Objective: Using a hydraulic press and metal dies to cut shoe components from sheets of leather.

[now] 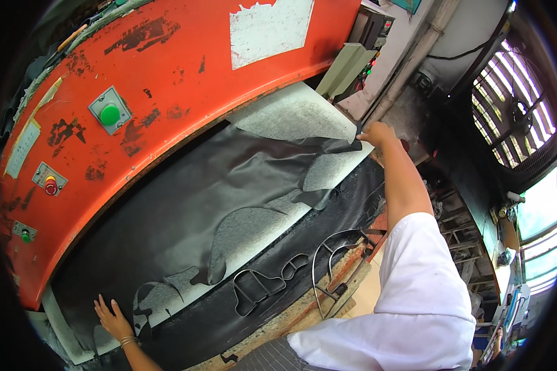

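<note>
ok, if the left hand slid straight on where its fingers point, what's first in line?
The left hand rests on the black sheet; straight on, the lower edge of the orange machine likely comes first, though depth is unclear and it might pass underneath.

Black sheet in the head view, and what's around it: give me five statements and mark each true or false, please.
1. The left hand touches the black sheet with its fingers spread. True.
2. The sheet's near edge is straight. False: it is ragged, with curved gaps.
3. The right hand is at the sheet's right end. True.
4. The metal frames lie on the white board. False: they lie nearer the person, on dark material.
5. The machine is blue. False: it is orange-red.
</note>
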The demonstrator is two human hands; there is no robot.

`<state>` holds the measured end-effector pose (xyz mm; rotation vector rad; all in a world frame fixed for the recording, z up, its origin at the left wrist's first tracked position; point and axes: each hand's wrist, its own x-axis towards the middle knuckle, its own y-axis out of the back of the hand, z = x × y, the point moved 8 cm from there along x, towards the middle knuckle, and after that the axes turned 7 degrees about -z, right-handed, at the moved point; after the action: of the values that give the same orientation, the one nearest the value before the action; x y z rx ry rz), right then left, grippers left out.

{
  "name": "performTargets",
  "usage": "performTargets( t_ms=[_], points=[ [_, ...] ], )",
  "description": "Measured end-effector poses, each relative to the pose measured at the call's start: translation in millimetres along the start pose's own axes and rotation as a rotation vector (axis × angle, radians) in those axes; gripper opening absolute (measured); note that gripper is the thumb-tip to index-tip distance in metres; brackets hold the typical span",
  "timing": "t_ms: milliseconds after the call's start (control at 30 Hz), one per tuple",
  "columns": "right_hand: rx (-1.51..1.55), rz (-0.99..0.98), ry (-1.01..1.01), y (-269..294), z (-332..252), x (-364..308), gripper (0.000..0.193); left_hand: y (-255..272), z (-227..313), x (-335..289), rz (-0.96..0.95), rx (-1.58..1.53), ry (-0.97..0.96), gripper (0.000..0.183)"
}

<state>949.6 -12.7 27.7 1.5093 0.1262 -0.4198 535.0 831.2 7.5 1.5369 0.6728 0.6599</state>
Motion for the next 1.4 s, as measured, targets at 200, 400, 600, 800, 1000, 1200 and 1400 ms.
performTargets(
  t_ms=[200,400,600,800,1000,1200,1400],
  points=[
    [0.378,0.681,0.649,39.3,-92.3,-56.5,0.057,8.2,6.5,-8.3,0.011,-0.004,0.001,0.052],
    [0.175,0.241,1.275,-8.0,-358.2,-190.3,0.069,6.1,-3.1,-9.7,-0.013,-0.031,0.015,0.052],
    [0.154,0.203,0.582,-24.1,-259.6,-94.0,0.067,5.5,-5.4,-12.8,0.028,-0.039,-0.039,0.052],
    [0.124,0.059,-0.129,-64.7,-49.5,-13.7,0.068,-5.5,-7.4,-4.7,0.061,-0.024,-0.088,0.053],
    [0.049,0.438,0.130,-29.0,-61.4,-107.4,0.069,-4.6,-15.0,-11.9,0.060,-0.027,-0.069,0.054],
    [0.364,0.193,0.592,-65.1,-132.2,-293.8,0.062,-11.9,-11.4,-24.0,0.020,-0.046,-0.048,0.055],
    [0.288,-0.066,0.775,-54.8,-205.6,-385.4,0.061,-0.8,-21.0,-41.2,-0.009,-0.070,-0.010,0.058]
  ],
)
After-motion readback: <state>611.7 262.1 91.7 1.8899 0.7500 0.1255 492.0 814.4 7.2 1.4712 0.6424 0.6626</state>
